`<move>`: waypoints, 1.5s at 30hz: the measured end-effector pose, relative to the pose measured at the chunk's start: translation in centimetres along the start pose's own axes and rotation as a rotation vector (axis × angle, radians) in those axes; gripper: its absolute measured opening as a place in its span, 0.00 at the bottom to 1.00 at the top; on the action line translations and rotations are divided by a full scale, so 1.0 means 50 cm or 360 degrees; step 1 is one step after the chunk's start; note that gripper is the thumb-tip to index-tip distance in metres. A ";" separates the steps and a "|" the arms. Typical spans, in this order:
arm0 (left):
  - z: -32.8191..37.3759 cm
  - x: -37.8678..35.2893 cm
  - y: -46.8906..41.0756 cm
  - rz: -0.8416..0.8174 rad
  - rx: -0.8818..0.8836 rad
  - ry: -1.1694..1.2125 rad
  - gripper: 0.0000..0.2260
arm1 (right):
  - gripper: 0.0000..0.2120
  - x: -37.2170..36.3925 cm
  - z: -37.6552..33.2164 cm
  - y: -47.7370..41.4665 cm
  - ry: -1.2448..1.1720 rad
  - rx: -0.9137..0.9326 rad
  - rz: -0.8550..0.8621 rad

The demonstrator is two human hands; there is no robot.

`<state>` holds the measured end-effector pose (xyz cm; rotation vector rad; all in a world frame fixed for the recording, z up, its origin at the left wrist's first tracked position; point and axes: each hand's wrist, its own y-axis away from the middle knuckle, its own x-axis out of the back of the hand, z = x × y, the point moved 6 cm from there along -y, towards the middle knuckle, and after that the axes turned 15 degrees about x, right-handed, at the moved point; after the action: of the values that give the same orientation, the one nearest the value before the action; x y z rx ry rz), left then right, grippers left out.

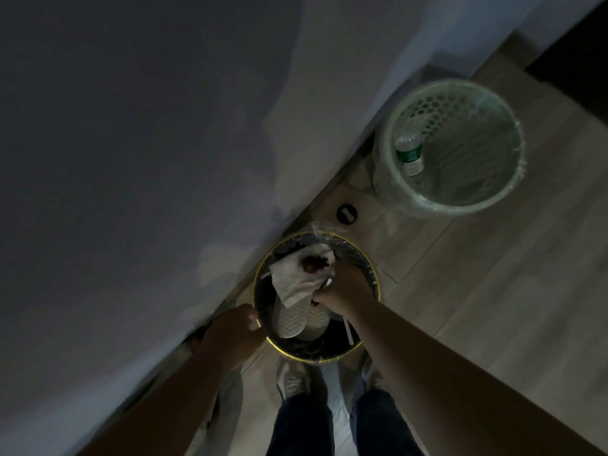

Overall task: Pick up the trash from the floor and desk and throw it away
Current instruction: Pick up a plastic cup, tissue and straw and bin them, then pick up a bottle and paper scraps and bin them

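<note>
A dark round trash bin (375,284) with a yellow rim and a plastic liner stands on the floor by the wall, just in front of my feet. My right hand (345,287) holds a crumpled white tissue (296,278) with dark scraps on it over the bin's opening. Inside the bin lies a pale shoe sole (294,319). My left hand (232,327) grips the bin's left rim. The scene is dim.
A pale green mesh basket (460,205) with a clear liner stands farther back on the right, a plastic bottle (409,153) with a green label inside. A small round black disc (346,212) lies on the wooden floor between the bins. A white wall runs along the left.
</note>
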<state>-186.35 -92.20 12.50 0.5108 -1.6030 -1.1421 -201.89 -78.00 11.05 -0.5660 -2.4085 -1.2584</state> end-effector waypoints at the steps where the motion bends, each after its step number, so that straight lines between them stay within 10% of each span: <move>1: -0.002 0.003 0.004 0.0002 -0.0003 0.0002 0.15 | 0.20 0.002 -0.007 0.009 0.0048 0.0070 -0.0010; 12: 0.051 0.104 0.167 0.0164 -0.0205 -0.0237 0.15 | 0.13 0.107 -0.070 0.181 0.0492 0.0141 -0.0012; 23: 0.117 0.338 0.595 0.0326 -0.0377 -0.0138 0.17 | 0.22 0.403 -0.370 0.526 0.0806 0.0878 -0.0009; 37: 0.070 0.618 1.222 0.1278 -0.0439 0.0175 0.22 | 0.20 0.746 -0.776 0.985 0.1192 0.1791 0.0338; 45: -0.182 0.642 1.540 0.1920 -0.0134 0.0463 0.21 | 0.20 0.662 -1.008 1.241 0.1201 0.2412 0.0308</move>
<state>-172.80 -86.46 95.11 -0.3454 -1.2347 -0.1897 -192.22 -81.64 96.97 0.1530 -1.8315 0.5298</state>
